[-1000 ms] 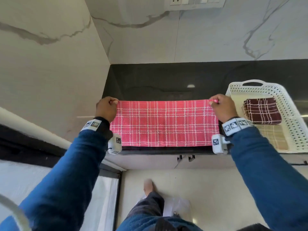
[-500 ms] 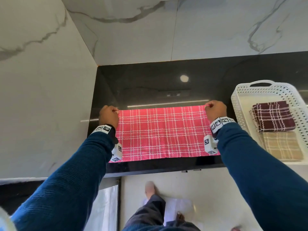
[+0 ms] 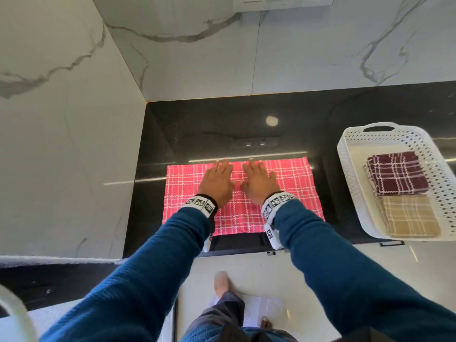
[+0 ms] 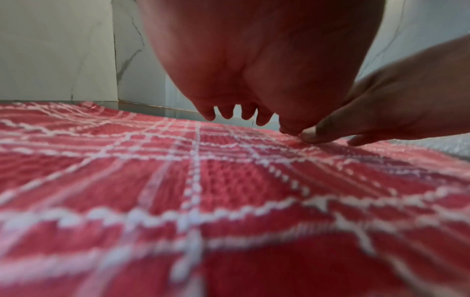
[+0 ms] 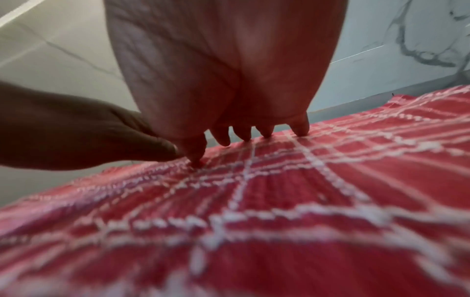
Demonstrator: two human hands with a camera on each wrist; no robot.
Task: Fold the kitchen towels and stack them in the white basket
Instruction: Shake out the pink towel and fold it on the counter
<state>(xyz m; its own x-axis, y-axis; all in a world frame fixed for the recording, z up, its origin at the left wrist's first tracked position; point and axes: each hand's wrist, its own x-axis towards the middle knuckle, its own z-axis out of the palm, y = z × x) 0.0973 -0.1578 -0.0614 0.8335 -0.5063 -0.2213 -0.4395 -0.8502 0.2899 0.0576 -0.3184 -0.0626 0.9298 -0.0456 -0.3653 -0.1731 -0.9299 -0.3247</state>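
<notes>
- I have the red checked towel (image 3: 283, 193) lying flat on the black worktop (image 3: 222, 124), its near edge just short of the worktop's front lip, so the whole cloth is supported for the next fold.
- My left hand (image 3: 218, 182) lies palm down on the middle of the towel, fingers straight and close together, gripping nothing; I judge it is there to press the layers flat.
- My right hand (image 3: 259, 185) lies the same way just beside it, thumbs nearly touching, fingers reaching toward the far edge.
- From this middle spot, I could sweep outward to push creases to the ends.
- The white basket (image 3: 345, 169) stands on the worktop to my right, well apart from the towel.
- It holds a folded maroon towel (image 3: 397, 174) overlapping a tan towel (image 3: 412, 215), so this one goes in next, I judge.
</notes>
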